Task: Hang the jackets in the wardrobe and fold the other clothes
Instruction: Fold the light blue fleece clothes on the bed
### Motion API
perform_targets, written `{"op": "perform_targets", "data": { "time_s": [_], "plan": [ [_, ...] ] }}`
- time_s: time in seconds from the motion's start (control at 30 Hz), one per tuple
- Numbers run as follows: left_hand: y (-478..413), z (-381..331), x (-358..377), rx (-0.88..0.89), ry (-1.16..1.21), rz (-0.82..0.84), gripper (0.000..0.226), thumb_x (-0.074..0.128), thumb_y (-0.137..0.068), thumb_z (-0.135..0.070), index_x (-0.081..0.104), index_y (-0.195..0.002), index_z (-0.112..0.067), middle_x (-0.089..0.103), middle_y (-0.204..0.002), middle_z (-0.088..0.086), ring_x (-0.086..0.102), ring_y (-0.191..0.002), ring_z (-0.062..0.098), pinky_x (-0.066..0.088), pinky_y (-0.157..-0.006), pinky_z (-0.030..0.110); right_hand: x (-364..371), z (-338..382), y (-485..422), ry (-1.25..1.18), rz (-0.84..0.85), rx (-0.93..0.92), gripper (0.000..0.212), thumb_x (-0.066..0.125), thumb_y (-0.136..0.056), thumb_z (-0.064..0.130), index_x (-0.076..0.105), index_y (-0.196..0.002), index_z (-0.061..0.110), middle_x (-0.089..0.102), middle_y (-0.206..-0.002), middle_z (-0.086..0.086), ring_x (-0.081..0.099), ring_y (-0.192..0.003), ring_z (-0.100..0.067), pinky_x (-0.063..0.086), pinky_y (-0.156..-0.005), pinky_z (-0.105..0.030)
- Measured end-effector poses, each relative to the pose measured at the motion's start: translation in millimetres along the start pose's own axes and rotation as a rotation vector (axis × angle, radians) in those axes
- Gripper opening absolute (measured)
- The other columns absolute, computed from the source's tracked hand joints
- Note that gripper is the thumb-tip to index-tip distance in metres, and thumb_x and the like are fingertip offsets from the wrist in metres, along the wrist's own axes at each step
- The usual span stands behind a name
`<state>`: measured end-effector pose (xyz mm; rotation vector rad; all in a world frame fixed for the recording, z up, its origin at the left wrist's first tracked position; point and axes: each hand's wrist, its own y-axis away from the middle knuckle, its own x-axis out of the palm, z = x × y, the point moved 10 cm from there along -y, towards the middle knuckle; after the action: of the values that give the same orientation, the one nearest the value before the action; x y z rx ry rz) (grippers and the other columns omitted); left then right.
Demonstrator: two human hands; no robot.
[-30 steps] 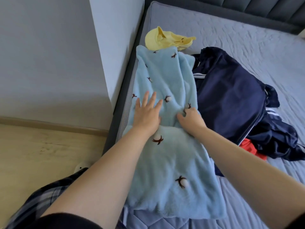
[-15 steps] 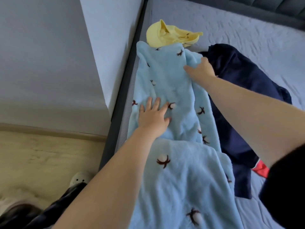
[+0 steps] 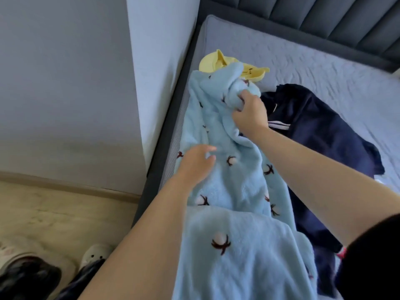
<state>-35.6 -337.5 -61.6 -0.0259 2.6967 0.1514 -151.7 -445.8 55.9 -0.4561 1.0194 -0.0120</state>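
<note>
Along the left edge of the bed (image 3: 324,68) lies the light blue fleece garment (image 3: 233,191). The right hand (image 3: 251,113) clutches a bunched fold at its far end, just beside a yellow garment (image 3: 211,63). The left hand (image 3: 197,163), blurred, seems to rest flat on the fleece, fingers loose. A navy jacket (image 3: 320,135) lies alongside.

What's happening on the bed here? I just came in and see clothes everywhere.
A person is folding a fluffy light blue garment laid along the edge of the bed. Their right hand grips a bunch of the fabric at its far end, while the left hand rests over the middle with relaxed fingers. A yellow garment lies just beyond it, and a navy jacket sits crumpled to the right, not yet hung.
</note>
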Motion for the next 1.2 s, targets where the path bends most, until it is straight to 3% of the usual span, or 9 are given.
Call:
{"op": "perform_targets", "data": {
  "time_s": [0.13, 0.3, 0.43, 0.5, 0.63, 0.8, 0.9, 1.07, 1.2],
  "plan": [
    [-4, 22, -36, -0.215, 0.591, -0.212, 0.026, 0.047, -0.096, -0.021, 0.059, -0.119, -0.02, 0.063, -0.121, 0.005, 0.059, -0.111, 0.019, 0.044, -0.099, 0.032, 19, 29, 61, 0.21, 0.254, -0.461, 0.015, 0.062, -0.065, -0.004, 0.053, -0.076, -0.001, 0.055, -0.108, -0.022, 0.05, -0.107, -0.038, 0.042, -0.083, -0.04],
    [1, 33, -35, -0.333, 1.043, -0.205, 0.041, 0.049, -0.091, -0.048, 0.045, -0.129, -0.031, 0.064, -0.115, -0.006, 0.066, -0.101, 0.017, 0.053, -0.077, 0.036, 29, -14, 77, 0.069, 0.37, -0.102, 0.043, 0.073, -0.073, 0.03, 0.046, -0.105, 0.018, 0.054, -0.124, -0.001, 0.048, -0.12, -0.02, 0.033, -0.086, -0.023],
    [3, 40, -39, -0.425, 1.006, -0.266, 0.045, 0.064, -0.086, -0.034, 0.047, -0.127, -0.025, 0.064, -0.108, -0.001, 0.068, -0.091, 0.019, 0.058, -0.066, 0.034, 29, -13, 56, -0.019, 0.377, 0.144, 0.072, 0.071, -0.073, 0.049, 0.038, -0.132, 0.022, 0.053, -0.105, 0.006, 0.051, -0.098, -0.013, 0.041, -0.077, -0.029],
    [2, 43, -42, -0.452, 0.993, -0.306, 0.033, 0.058, -0.087, -0.009, 0.055, -0.12, -0.015, 0.063, -0.11, 0.005, 0.065, -0.091, 0.022, 0.056, -0.056, 0.029, 30, -4, 40, 0.103, 0.418, 0.137, 0.018, 0.064, -0.08, 0.029, 0.057, -0.089, 0.015, 0.054, -0.077, 0.003, 0.055, -0.082, -0.021, 0.036, -0.06, -0.029],
    [3, 40, -41, -0.419, 0.914, -0.33, 0.041, 0.048, -0.085, 0.007, 0.058, -0.12, -0.011, 0.06, -0.111, 0.006, 0.06, -0.096, 0.023, 0.054, -0.052, 0.026, 29, 19, 10, 0.304, 0.572, 0.064, 0.03, 0.051, -0.078, 0.005, 0.037, -0.052, 0.012, 0.034, -0.053, -0.002, 0.038, -0.063, -0.023, 0.025, -0.049, -0.027],
    [-2, 13, -42, -0.262, 0.682, -0.258, 0.042, 0.044, -0.083, 0.004, 0.054, -0.116, -0.02, 0.058, -0.104, -0.008, 0.06, -0.092, 0.014, 0.056, -0.059, 0.025, -73, -7, -54, -0.093, -0.151, 0.343, 0.034, 0.043, -0.092, 0.005, 0.048, -0.125, 0.008, 0.056, -0.119, -0.012, 0.053, -0.104, -0.027, 0.04, -0.073, -0.029],
    [-4, 2, -41, -0.235, 0.622, -0.229, 0.041, 0.047, -0.084, 0.002, 0.054, -0.121, -0.014, 0.059, -0.109, -0.003, 0.06, -0.096, 0.017, 0.058, -0.076, 0.036, -51, -4, -43, -0.054, 0.037, 0.257, 0.065, 0.043, -0.085, -0.005, 0.025, -0.146, 0.012, 0.03, -0.147, -0.007, 0.039, -0.125, -0.021, 0.033, -0.089, -0.022],
    [-1, -17, -51, -0.105, 0.645, -0.245, 0.032, 0.047, -0.086, -0.003, 0.059, -0.107, -0.024, 0.065, -0.101, -0.007, 0.06, -0.094, 0.01, 0.05, -0.078, 0.024, 35, 31, 41, 0.064, 0.761, -0.069, 0.07, 0.056, -0.075, -0.001, 0.039, -0.138, 0.024, 0.045, -0.136, -0.005, 0.047, -0.109, -0.017, 0.033, -0.076, -0.01],
    [-3, -46, -43, 0.02, 0.753, -0.079, 0.027, 0.04, -0.1, -0.022, 0.052, -0.123, -0.032, 0.061, -0.121, -0.01, 0.057, -0.113, 0.005, 0.045, -0.088, 0.02, 32, 50, 55, 0.137, 0.546, -0.244, 0.024, 0.07, -0.077, 0.018, 0.063, -0.099, 0.013, 0.06, -0.106, -0.004, 0.051, -0.106, -0.022, 0.037, -0.084, -0.024]
  ]
}}
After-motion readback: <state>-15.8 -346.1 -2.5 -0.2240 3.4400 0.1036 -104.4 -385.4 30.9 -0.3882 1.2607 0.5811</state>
